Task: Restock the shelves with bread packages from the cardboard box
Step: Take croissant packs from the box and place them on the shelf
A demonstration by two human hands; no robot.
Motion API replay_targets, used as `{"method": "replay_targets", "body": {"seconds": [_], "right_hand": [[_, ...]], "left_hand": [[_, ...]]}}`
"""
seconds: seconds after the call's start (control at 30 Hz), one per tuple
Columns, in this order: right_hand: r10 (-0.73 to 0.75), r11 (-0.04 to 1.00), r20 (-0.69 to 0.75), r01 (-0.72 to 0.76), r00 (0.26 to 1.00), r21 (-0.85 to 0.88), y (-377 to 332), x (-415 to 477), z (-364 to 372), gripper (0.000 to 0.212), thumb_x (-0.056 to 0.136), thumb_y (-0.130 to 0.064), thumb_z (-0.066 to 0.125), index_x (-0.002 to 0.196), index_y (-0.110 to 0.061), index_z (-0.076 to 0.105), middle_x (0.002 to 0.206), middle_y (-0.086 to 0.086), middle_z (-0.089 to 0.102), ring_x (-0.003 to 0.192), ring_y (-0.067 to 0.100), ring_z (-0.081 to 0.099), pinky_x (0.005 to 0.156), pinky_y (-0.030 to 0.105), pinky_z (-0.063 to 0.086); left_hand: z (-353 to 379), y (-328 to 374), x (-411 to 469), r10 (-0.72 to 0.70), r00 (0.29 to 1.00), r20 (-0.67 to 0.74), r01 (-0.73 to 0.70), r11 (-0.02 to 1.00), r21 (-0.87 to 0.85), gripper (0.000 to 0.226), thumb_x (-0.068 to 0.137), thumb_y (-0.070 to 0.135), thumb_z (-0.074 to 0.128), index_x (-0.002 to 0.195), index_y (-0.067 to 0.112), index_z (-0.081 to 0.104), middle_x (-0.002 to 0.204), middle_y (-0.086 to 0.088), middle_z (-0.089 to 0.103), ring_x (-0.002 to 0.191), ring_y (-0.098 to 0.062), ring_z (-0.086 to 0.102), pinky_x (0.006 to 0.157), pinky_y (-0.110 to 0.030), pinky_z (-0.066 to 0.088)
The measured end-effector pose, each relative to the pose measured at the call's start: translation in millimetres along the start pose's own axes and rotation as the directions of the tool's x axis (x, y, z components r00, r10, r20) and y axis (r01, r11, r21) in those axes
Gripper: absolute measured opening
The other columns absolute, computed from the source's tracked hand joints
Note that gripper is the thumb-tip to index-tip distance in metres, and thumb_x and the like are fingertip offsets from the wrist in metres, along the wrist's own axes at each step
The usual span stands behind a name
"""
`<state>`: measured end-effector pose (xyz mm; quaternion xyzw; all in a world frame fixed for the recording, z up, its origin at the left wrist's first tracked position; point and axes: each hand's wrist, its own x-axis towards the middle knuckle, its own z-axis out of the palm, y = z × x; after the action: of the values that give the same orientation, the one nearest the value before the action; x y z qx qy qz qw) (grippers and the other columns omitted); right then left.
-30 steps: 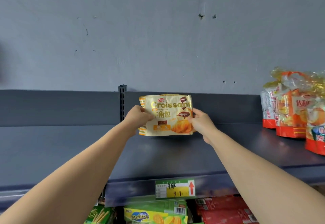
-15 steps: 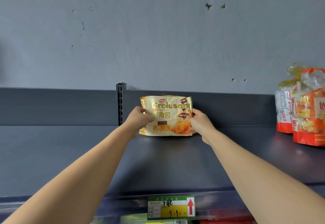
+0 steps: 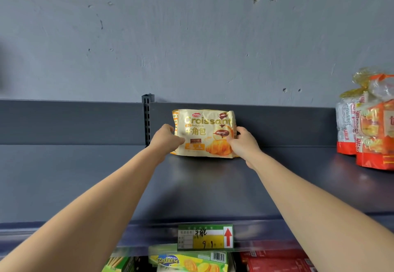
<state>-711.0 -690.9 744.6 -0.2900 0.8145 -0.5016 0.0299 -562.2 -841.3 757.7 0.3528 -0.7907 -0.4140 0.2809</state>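
A cream and yellow croissant package (image 3: 202, 133) stands upright at the back of the dark grey top shelf (image 3: 191, 186), against the shelf's back panel. My left hand (image 3: 165, 138) grips its left edge and my right hand (image 3: 243, 143) grips its right edge. The package's bottom edge rests on the shelf surface. The cardboard box is out of view.
Orange and white bread packages (image 3: 366, 126) stand at the shelf's right end. A slotted upright post (image 3: 147, 118) rises just left of the croissant package. A green and yellow price tag (image 3: 205, 237) hangs on the front lip. Below it are green snack boxes (image 3: 187, 263) and red boxes (image 3: 277, 262).
Both hands have pushed the croissant package slightly farther back and set it squarer on the shelf. The camera has shifted, so the orange packages sit closer to the right edge.
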Motion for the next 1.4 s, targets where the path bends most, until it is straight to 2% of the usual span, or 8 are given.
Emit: {"method": "replay_targets", "body": {"seconds": [0.07, 0.2, 0.57, 0.73, 0.9, 1.07, 1.23, 1.4], "right_hand": [[-0.006, 0.999, -0.002, 0.006, 1.000, -0.032, -0.9, -6.4, -2.7, 0.042, 0.091, -0.025, 0.058, 0.131, -0.020, 0.048, 0.116, 0.001, 0.064, 0.103, 0.022, 0.062, 0.088, 0.042, 0.055], [-0.022, 0.997, -0.001, 0.022, 1.000, -0.078, -3.0, -22.7, -6.3, 0.045, 0.089, -0.024, 0.061, 0.132, -0.019, 0.048, 0.118, 0.002, 0.063, 0.105, 0.022, 0.061, 0.090, 0.042, 0.053], [-0.059, 0.970, -0.052, 0.045, 0.997, -0.237, -12.9, -74.7, -11.9, 0.049, 0.093, -0.026, 0.060, 0.139, -0.018, 0.046, 0.137, 0.003, 0.053, 0.121, 0.023, 0.053, 0.095, 0.037, 0.049], [-0.055, 0.964, -0.081, 0.032, 0.995, -0.265, -25.1, -112.3, -12.0, 0.035, 0.092, -0.028, 0.060, 0.126, -0.018, 0.061, 0.133, 0.001, 0.058, 0.119, 0.022, 0.054, 0.096, 0.037, 0.049], [-0.055, 0.964, -0.158, 0.011, 0.986, -0.267, -38.2, -161.3, -7.2, 0.029, 0.093, -0.026, 0.060, 0.120, -0.018, 0.065, 0.127, 0.001, 0.062, 0.116, 0.021, 0.056, 0.094, 0.035, 0.048], [-0.066, 0.968, -0.195, 0.015, 0.979, -0.250, -44.9, -214.9, -3.9, 0.025, 0.091, -0.024, 0.062, 0.115, -0.020, 0.068, 0.120, -0.001, 0.066, 0.112, 0.018, 0.060, 0.096, 0.035, 0.049], [-0.073, 0.959, -0.192, 0.016, 0.979, -0.283, -52.4, -269.8, -6.2, 0.026, 0.092, -0.024, 0.061, 0.117, -0.019, 0.067, 0.118, -0.003, 0.067, 0.110, 0.016, 0.061, 0.094, 0.033, 0.049], [-0.050, 0.949, -0.165, -0.004, 0.985, -0.314, -46.4, -332.0, -5.5, 0.026, 0.091, -0.026, 0.062, 0.115, -0.019, 0.068, 0.114, -0.002, 0.069, 0.107, 0.017, 0.062, 0.092, 0.031, 0.050]], "left_hand": [[-2.9, -0.1, -7.2, 0.005, 1.000, -0.003, -0.005, 0.999, 0.032, 0.060, 0.088, 0.020, 0.063, 0.142, 0.012, 0.036, 0.114, -0.003, 0.051, 0.093, -0.017, 0.048, 0.077, -0.030, 0.038], [-6.0, -0.9, -25.5, 0.052, 0.999, -0.002, -0.052, 0.991, 0.125, 0.055, 0.088, 0.021, 0.063, 0.138, 0.012, 0.041, 0.130, -0.007, 0.053, 0.095, -0.017, 0.048, 0.079, -0.030, 0.040], [-19.1, -9.6, -68.5, 0.164, 0.982, 0.094, -0.182, 0.957, 0.224, 0.043, 0.087, 0.025, 0.064, 0.128, 0.016, 0.054, 0.124, -0.005, 0.059, 0.096, -0.019, 0.056, 0.079, -0.030, 0.046], [-33.2, -13.2, -91.0, 0.269, 0.954, 0.129, -0.292, 0.931, 0.221, 0.030, 0.089, 0.022, 0.060, 0.118, 0.015, 0.062, 0.120, -0.004, 0.062, 0.094, -0.017, 0.057, 0.077, -0.027, 0.045], [-51.4, -18.3, -121.3, 0.389, 0.902, 0.186, -0.423, 0.884, 0.201, 0.025, 0.091, 0.022, 0.058, 0.114, 0.014, 0.065, 0.115, -0.002, 0.066, 0.102, -0.018, 0.060, 0.082, -0.027, 0.047], [-66.2, -26.8, -155.0, 0.445, 0.871, 0.207, -0.482, 0.857, 0.185, 0.025, 0.091, 0.023, 0.057, 0.114, 0.016, 0.065, 0.112, -0.002, 0.066, 0.101, -0.019, 0.061, 0.086, -0.029, 0.049], [-81.8, -35.9, -203.9, 0.509, 0.839, 0.194, -0.541, 0.819, 0.189, 0.026, 0.092, 0.020, 0.055, 0.116, 0.015, 0.065, 0.113, -0.003, 0.067, 0.104, -0.019, 0.060, 0.085, -0.027, 0.046], [-94.6, -58.6, -269.2, 0.528, 0.824, 0.207, -0.564, 0.803, 0.195, 0.025, 0.090, 0.013, 0.055, 0.112, 0.013, 0.067, 0.110, -0.004, 0.069, 0.103, -0.023, 0.062, 0.088, -0.032, 0.049]]}}
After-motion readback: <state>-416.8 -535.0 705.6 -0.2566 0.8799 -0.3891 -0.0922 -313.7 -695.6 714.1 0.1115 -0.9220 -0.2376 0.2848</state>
